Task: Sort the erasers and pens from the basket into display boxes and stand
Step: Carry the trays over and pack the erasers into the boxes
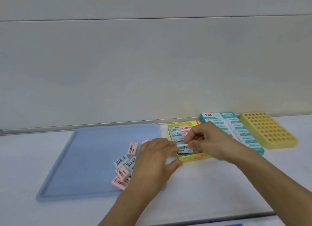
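1. Head view: a pale blue eraser point(184, 147) sits between both hands, just over the near end of the yellow display box point(194, 158). It looks about to be slotted into the row there.
2. The right hand point(207, 139) has its fingers curled down, and the fingertips pinch the eraser's right end. The left hand point(157, 158) reaches across from the tray side, fingers bent at the eraser's left end; it seems to steady or share the hold, but the contact itself is hidden, so I can't tell how firm that grip is.
3. The yellow box already holds blue and pink erasers lying flat in rows at its far end.
4. Left of the box, the blue tray point(81, 158) still carries loose erasers point(124, 168), pink and blue, heaped near its right side, with a single pink one point(132, 148) lying apart.
5. Beyond the yellow box stands a teal display box point(236, 129) packed with white-wrapped items, and further right a yellow pen stand point(268, 130) whose holes all look unfilled. I see no pens anywhere.
6. My reading: the eraser-sorting step is in hand and partway done. The next move calls for seating this eraser flat and square against its neighbours, then letting go cleanly and going back to the tray heap.
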